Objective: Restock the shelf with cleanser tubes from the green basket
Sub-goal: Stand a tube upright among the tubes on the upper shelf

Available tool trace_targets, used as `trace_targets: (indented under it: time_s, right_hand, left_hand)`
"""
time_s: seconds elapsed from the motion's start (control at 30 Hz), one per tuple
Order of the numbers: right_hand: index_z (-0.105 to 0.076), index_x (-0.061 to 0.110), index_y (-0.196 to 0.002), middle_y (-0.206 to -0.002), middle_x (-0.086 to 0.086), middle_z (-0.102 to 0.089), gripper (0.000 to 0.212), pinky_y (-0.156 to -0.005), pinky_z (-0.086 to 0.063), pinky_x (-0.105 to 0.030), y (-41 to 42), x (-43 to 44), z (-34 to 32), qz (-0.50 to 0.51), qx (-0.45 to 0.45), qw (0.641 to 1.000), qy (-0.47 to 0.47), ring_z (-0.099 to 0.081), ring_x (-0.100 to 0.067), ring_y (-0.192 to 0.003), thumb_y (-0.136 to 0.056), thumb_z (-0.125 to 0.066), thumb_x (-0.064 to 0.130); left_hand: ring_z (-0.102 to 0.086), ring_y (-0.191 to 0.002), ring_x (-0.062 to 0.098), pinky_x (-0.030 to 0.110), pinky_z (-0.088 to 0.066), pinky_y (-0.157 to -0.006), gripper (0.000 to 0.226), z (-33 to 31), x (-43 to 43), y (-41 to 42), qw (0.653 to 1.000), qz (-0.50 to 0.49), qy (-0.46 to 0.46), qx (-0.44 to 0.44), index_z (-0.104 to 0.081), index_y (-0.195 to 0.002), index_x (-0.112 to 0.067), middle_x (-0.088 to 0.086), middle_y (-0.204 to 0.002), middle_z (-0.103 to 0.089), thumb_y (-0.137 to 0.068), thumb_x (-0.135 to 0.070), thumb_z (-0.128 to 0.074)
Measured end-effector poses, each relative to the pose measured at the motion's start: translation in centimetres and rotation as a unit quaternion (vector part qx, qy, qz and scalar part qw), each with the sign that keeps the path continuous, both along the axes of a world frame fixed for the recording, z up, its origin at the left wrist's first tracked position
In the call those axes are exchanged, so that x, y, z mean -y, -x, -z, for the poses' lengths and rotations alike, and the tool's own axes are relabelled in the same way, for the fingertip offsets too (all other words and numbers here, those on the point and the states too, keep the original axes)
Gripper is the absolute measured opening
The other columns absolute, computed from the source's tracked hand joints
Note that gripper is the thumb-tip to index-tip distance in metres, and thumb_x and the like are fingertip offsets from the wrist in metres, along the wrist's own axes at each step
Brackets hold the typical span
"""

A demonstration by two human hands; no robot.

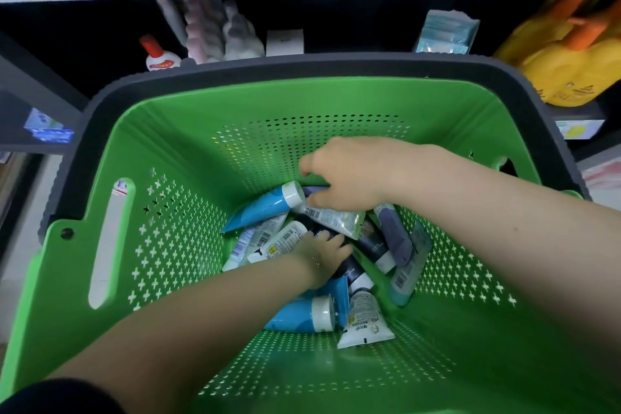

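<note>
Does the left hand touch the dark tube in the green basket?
Touching. Head view: fingers of the left hand lie on the dark tube, no gap.

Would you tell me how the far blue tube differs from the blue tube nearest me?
The far blue tube lies slanted, cap up toward the right hand; the near blue tube lies level, cap pointing right. The far one shows almost whole; the near one is partly hidden by the left forearm. Both have white caps.

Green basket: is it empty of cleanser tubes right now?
No: cleanser tubes lie jumbled at the bottom of the green basket, with the left hand and right hand reaching among them.
</note>
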State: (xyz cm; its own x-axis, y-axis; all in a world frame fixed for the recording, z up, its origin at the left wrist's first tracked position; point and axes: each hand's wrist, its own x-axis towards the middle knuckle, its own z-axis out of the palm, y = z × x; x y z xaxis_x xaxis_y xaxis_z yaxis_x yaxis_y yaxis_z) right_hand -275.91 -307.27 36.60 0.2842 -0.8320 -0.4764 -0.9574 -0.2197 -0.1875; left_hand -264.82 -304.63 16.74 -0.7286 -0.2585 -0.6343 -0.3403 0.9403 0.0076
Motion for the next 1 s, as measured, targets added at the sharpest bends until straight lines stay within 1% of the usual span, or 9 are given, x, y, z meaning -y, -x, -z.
trace_targets:
  time_s: [0.07, 0.2, 0.33, 0.43, 0.53, 0.67, 0.77, 0.87, 1.0]
  right_hand:
    - [-0.053, 0.016, -0.125, -0.08, 0.004, -0.05, 0.039, -0.058, -0.042, -0.028, 0.1, 0.0, 0.0, 0.002, 0.002, 1.0, -0.003, -0.056, -0.019, -0.077, -0.094, -0.051, 0.04]
    - [-0.052, 0.017, -0.126, -0.09, 0.001, -0.054, 0.04, -0.058, -0.041, -0.027, 0.1, 0.0, 0.0, 0.001, 0.004, 1.0, -0.003, -0.057, -0.021, -0.083, -0.094, -0.05, 0.04]
    - [-0.052, 0.017, -0.127, -0.097, -0.001, -0.055, 0.041, -0.062, -0.042, -0.029, 0.1, 0.0, -0.1, 0.002, 0.0, 1.0, -0.005, -0.057, -0.023, -0.086, -0.094, -0.051, 0.041]
    - [-0.052, 0.017, -0.127, -0.103, -0.004, -0.058, 0.042, -0.067, -0.046, -0.031, 0.1, 0.0, -0.1, 0.005, 0.002, 1.0, -0.006, -0.059, -0.024, -0.088, -0.093, -0.052, 0.041]
    - [-0.052, 0.016, -0.127, -0.105, -0.005, -0.06, 0.042, -0.068, -0.048, -0.03, 0.2, 0.1, -0.1, 0.005, 0.004, 1.0, -0.012, -0.06, -0.023, -0.089, -0.094, -0.051, 0.042]
    - [-0.052, 0.015, -0.127, -0.1, -0.004, -0.059, 0.042, -0.065, -0.046, -0.029, 0.4, 0.2, 0.1, 0.008, -0.008, 1.0, -0.016, -0.06, -0.023, -0.086, -0.094, -0.05, 0.041]
    - [-0.053, 0.015, -0.126, -0.11, -0.008, -0.06, 0.042, -0.073, -0.05, -0.033, 0.4, 0.2, 0.0, 0.01, -0.01, 1.0, -0.014, -0.061, -0.026, -0.092, -0.093, -0.05, 0.041]
    - [-0.053, 0.015, -0.126, -0.112, -0.008, -0.061, 0.042, -0.077, -0.051, -0.034, 0.5, 0.3, -0.1, 0.014, -0.008, 1.0, -0.018, -0.061, -0.026, -0.095, -0.093, -0.05, 0.042]
    - [-0.053, 0.017, -0.126, -0.114, -0.007, -0.06, 0.042, -0.082, -0.053, -0.038, 0.6, 0.3, -0.1, 0.021, -0.006, 0.999, -0.029, -0.06, -0.026, -0.098, -0.093, -0.05, 0.042]
  left_hand:
    - [-0.035, -0.128, 0.031, 0.042, -0.039, -0.101, 0.071, 0.0, -0.2, 0.2, 1.0, 0.021, 0.004, -0.013, -0.02, -0.146, -0.014, 0.011, -0.148, -0.026, -0.088, -0.013, -0.061]
    - [-0.038, -0.123, 0.028, 0.037, -0.038, -0.094, 0.05, -0.3, -0.3, 0.7, 0.997, 0.035, 0.015, -0.068, -0.029, -0.139, -0.008, 0.012, -0.139, -0.035, -0.093, -0.01, -0.049]
    - [-0.04, -0.122, 0.026, 0.037, -0.037, -0.095, 0.047, 0.0, -0.9, -0.2, 0.997, 0.04, 0.016, -0.064, -0.028, -0.142, -0.008, 0.01, -0.139, -0.037, -0.097, -0.014, -0.042]
    - [-0.037, -0.123, 0.028, 0.037, -0.037, -0.093, 0.046, -0.2, -0.5, -0.5, 0.995, 0.044, 0.034, -0.077, -0.031, -0.139, -0.01, 0.013, -0.143, -0.033, -0.095, -0.013, -0.045]
    - [-0.037, -0.125, 0.029, 0.036, -0.034, -0.097, 0.048, -0.4, -0.2, 0.8, 0.996, 0.065, 0.026, -0.062, -0.031, -0.14, -0.008, 0.014, -0.139, -0.042, -0.095, -0.013, -0.046]
    - [-0.04, -0.121, 0.028, 0.036, -0.034, -0.096, 0.039, -0.7, -0.2, 1.8, 0.995, 0.074, 0.04, -0.056, -0.036, -0.133, -0.006, 0.014, -0.131, -0.05, -0.096, -0.011, -0.044]
    - [-0.04, -0.12, 0.027, 0.035, -0.035, -0.095, 0.037, -1.2, 0.0, 1.6, 0.992, 0.088, 0.072, -0.049, -0.042, -0.131, -0.006, 0.012, -0.132, -0.045, -0.095, -0.014, -0.047]
    - [-0.04, -0.119, 0.027, 0.036, -0.036, -0.097, 0.033, -1.6, 0.3, 1.2, 0.988, 0.114, 0.093, -0.046, -0.051, -0.127, -0.007, 0.012, -0.132, -0.045, -0.094, -0.013, -0.049]
    - [-0.049, -0.117, 0.03, 0.041, -0.036, -0.098, 0.043, -2.7, 1.2, 1.3, 0.997, 0.066, 0.051, 0.001, -0.045, -0.128, -0.01, 0.011, -0.128, -0.053, -0.088, -0.014, -0.061]
